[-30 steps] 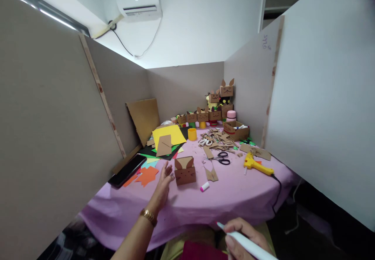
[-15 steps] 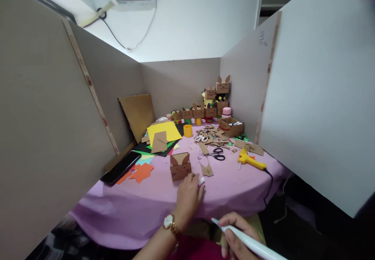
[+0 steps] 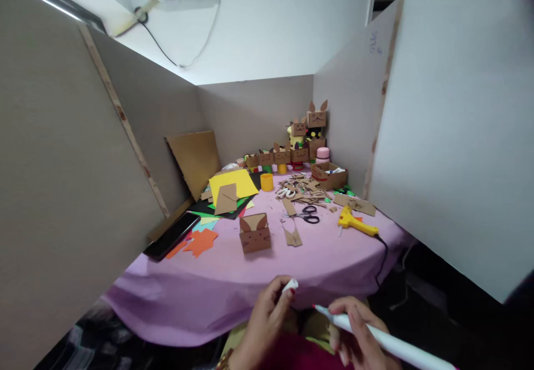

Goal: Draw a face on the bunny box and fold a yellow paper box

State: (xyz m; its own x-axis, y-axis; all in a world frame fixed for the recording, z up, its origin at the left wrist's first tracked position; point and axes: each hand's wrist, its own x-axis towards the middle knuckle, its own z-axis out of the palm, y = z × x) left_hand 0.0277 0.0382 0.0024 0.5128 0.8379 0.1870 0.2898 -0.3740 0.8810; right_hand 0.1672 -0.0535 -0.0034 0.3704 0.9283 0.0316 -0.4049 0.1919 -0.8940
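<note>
White marker (image 3: 400,348) uncapped at the bottom of the frame, its cap (image 3: 290,286) held just left of the tip.

The marker's long axis runs from the lower right corner up toward the centre, red tip pointing left and slightly up. The right hand (image 3: 354,334) is closed around its barrel near the tip. The left hand (image 3: 261,325), at bottom centre, pinches the small white cap between its fingertips, close to the tip but apart from it. Both hover at the near edge of the purple tablecloth (image 3: 187,297). Further in, an eared cardboard box (image 3: 255,233) stands mid-table, with black scissors (image 3: 308,215) and a yellow glue gun (image 3: 354,223) to its right. A row of cardboard figures (image 3: 292,153) lines the back wall.
</note>
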